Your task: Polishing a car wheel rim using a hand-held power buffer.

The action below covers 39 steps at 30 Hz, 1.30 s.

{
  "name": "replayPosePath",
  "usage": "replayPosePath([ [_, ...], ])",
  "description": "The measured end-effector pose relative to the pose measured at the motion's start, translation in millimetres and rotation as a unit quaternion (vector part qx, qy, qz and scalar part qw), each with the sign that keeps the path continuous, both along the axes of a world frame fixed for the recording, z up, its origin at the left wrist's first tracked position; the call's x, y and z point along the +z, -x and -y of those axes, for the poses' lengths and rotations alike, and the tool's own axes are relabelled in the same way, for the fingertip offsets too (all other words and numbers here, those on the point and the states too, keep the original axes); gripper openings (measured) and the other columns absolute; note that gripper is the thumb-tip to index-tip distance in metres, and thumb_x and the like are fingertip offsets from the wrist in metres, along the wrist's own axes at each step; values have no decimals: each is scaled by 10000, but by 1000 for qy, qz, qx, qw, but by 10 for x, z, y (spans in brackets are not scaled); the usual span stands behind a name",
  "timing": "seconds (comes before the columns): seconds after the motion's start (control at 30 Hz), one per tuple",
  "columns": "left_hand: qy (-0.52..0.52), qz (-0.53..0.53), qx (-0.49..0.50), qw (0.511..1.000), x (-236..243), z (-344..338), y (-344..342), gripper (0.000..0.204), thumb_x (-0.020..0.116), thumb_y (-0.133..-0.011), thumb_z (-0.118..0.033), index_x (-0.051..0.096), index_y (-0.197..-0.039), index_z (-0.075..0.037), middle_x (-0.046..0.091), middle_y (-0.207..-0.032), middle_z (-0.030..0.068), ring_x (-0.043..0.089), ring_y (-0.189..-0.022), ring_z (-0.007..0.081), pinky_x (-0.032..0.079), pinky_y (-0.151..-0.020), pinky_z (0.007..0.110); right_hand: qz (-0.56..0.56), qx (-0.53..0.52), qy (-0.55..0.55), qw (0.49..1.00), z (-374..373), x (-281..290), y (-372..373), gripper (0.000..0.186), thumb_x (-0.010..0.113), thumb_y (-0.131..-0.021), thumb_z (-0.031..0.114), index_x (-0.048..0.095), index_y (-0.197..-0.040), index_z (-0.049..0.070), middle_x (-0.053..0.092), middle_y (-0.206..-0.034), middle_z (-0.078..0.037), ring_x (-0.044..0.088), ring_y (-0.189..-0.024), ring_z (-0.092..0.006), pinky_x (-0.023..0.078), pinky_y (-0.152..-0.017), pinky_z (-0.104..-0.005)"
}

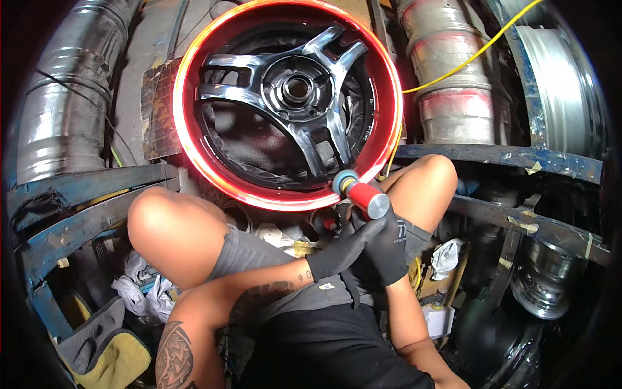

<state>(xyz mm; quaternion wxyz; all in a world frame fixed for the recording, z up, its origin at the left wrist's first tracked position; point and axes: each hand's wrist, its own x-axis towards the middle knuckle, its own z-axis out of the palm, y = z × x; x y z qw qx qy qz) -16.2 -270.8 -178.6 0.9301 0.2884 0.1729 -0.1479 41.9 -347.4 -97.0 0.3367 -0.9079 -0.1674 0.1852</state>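
Both my gloved hands come together below a small red handheld polisher (pixel 368 196) with a round silver end cap. My left hand (pixel 340 251) closes around its lower body, pressed against my right hand (pixel 389 251), which also grips it; some fingers are hidden. The tool's blue-grey round pad (pixel 345 180) is at the lower right lip of a large car wheel (pixel 288 196), touching it or very close. The wheel has a glossy red barrel and dark, shiny split spokes (pixel 317 148), and faces me between my knees.
Bare metal wheel barrels (pixel 453 78) are stacked at the right, with more shiny barrels (pixel 68 84) at the left. Blue metal rack bars (pixel 499 157) run on both sides. A yellow cord (pixel 466 63) passes behind the wheel. Crumpled white plastic (pixel 139 285) and cloths (pixel 113 353) lie lower left.
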Motion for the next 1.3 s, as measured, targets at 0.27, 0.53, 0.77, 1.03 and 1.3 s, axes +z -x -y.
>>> replayPosePath([
  [0.27,-44,-97,183,977,55,18,578,385,621,-1102,-309,587,-1363,-29,632,-1259,45,579,-1160,109,483,-1009,311,-8,131,-87,987,-379,-77,185,595,710,-964,131,515,-1513,7,695,-1277,-239,707,-1194,-373,552,-1013,-413],
  [0.53,47,-141,316,937,23,-167,714,325,540,-1123,-248,624,-1340,-21,642,-1258,71,587,-1181,146,455,-1052,332,0,245,-27,969,-846,-162,166,589,591,-994,200,504,-1558,52,699,-1318,-255,743,-1113,-406,595,-925,-474],
  [0.77,-76,-86,193,975,-34,-16,807,380,468,-1142,-206,560,-1453,-8,613,-1375,106,572,-1270,189,413,-1135,353,9,189,-23,982,-427,8,263,619,638,-994,169,467,-1569,12,702,-1311,-264,724,-1156,-418,573,-987,-465],
  [1.03,-97,103,-65,988,-163,-77,29,551,501,-1149,-313,398,-1582,11,495,-1520,121,433,-1454,191,348,-1224,368,14,-1,-38,999,21,-72,-19,680,752,-949,96,463,-1558,7,675,-1340,-255,709,-1198,-362,556,-1017,-416],
  [1.3,-86,165,21,982,27,-116,-245,643,560,-1121,-417,355,-1578,-14,473,-1519,147,438,-1432,215,362,-1218,376,45,-47,-4,998,-41,10,-162,518,768,-972,133,572,-1434,1,745,-1167,-188,745,-1074,-294,579,-922,-406],
])
